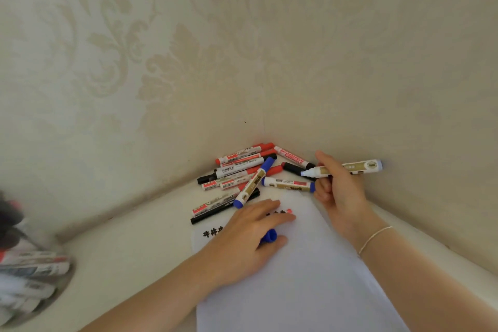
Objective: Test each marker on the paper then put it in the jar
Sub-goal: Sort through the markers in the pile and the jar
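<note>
The right hand (336,191) grips an uncapped marker (347,167) above the paper (310,277); the left hand (250,234) presses the paper flat, pinching a blue cap (270,236) (jar (29,275) far left, blurred).

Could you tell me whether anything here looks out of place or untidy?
Nothing looks damaged or spilled. The untested red, black and blue markers lie in a jumbled pile in the corner, some overlapping the white paper. The blue cap is off, under the left hand.
</note>
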Available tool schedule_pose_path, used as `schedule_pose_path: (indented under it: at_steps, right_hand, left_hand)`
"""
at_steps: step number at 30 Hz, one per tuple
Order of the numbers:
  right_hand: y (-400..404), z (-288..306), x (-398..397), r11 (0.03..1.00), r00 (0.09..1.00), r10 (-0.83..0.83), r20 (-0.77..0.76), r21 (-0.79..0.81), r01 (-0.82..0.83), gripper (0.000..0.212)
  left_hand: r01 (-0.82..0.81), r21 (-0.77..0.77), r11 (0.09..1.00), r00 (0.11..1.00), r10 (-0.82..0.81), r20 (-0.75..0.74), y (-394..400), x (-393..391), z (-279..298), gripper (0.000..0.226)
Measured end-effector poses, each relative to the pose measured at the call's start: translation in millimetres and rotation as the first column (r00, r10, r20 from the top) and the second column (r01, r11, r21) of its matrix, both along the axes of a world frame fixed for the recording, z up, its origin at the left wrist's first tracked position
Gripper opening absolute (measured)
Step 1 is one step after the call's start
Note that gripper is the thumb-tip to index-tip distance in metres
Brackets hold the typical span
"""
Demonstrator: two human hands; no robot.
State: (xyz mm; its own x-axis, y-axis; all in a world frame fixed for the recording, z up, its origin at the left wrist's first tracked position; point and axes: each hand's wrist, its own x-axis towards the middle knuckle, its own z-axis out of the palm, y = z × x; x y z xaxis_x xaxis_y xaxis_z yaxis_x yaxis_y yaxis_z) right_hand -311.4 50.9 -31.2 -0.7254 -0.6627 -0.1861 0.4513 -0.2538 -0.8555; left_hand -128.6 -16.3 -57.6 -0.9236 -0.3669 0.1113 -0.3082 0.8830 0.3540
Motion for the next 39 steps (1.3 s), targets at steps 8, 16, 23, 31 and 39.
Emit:
schedule_pose_path:
  at_steps: [8, 16, 23, 31, 39]
  right_hand:
    - [-13.2, -5.7, 46.8, 0.998, 0.999, 0.033, -0.025, 0.061, -0.032, 0.037]
    - [-23.7, -3.5, 91.6, 0.998, 0.999, 0.048, 0.019, 0.037, -0.048, 0.036]
    - [-34.9, 0.2, 89.4, 0.984, 0.985, 0.165, -0.051, 0.071, -0.161, 0.019]
    - [-38.1, -5.3, 91.1, 0.951, 0.883, 0.264, -0.387, 0.255, -0.173, 0.028]
    - [-39.0, -9.6, 100.1, 0.926, 0.835, 0.248, -0.491, 0.375, -0.055, 0.024]
  left_hand:
    - [-0.019, 0.076, 0.997, 0.999, 0.023, -0.047, -7.9, 48.2, -5.5, 0.035]
    - [-0.070, -0.055, 0.996, 0.994, 0.065, -0.093, -17.0, 77.7, -4.8, 0.039]
    - [-0.084, -0.256, 0.963, 0.986, 0.044, -0.160, -5.2, 83.6, -0.6, 0.041]
    - [-0.014, -0.367, 0.930, 0.994, -0.027, -0.105, 3.6, 84.7, -3.5, 0.039]
    - [-0.004, -0.372, 0.928, 0.994, -0.038, -0.105, 2.7, 84.0, -5.1, 0.041]
